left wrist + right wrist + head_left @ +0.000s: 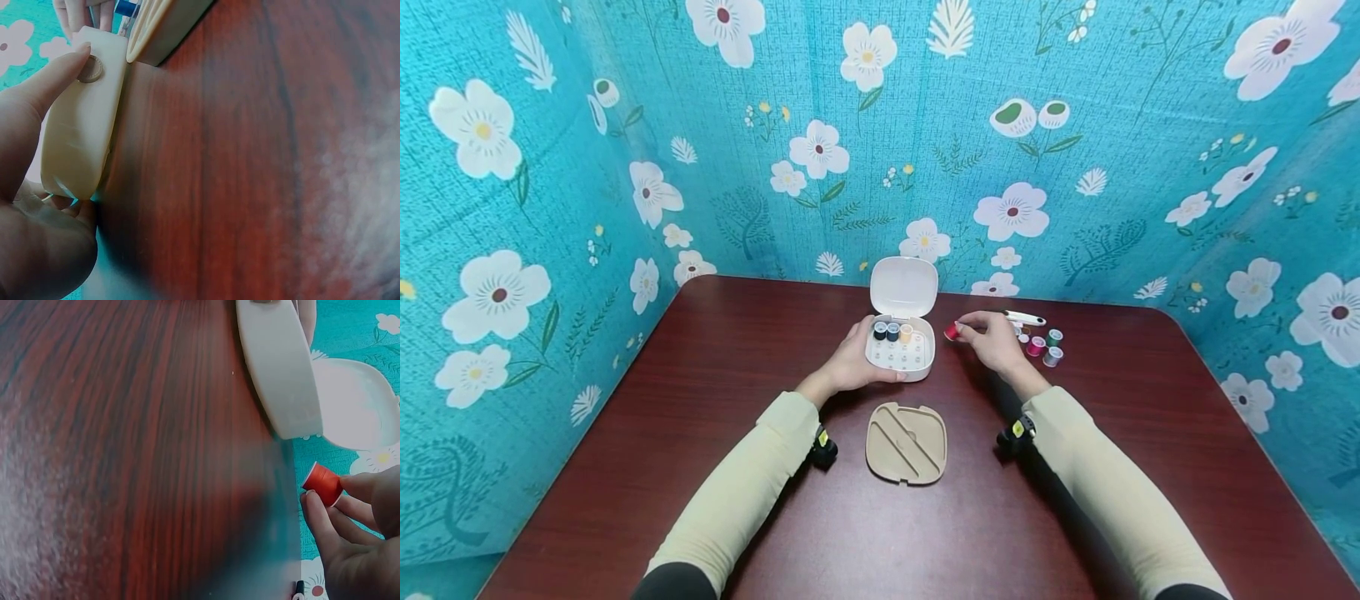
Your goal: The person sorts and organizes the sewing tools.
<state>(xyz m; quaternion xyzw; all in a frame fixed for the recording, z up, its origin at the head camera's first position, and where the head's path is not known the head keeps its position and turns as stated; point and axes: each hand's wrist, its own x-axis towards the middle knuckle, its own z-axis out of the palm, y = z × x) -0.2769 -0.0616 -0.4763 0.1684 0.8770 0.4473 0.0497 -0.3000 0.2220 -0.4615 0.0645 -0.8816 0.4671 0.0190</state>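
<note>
A white sewing box (901, 367) stands on the table with its lid (904, 286) raised at the back. Two dark thread spools (886, 332) and a pale yellow spool (906, 333) sit on pegs in its back row; bare pegs show in front. My left hand (853, 360) grips the box from its left side, thumb along the front wall (87, 119). To the right of the box, my right hand (996, 340) pinches a red thread spool (324, 484) between thumb and fingers, apart from the box.
A beige tray insert (907, 443) with grooves lies in front of the box. Beyond my right hand are several loose spools (1037, 346) and a white-handled tool (1025, 318), partly hidden. A flowered teal cloth (880, 167) hangs behind the dark red table (737, 350).
</note>
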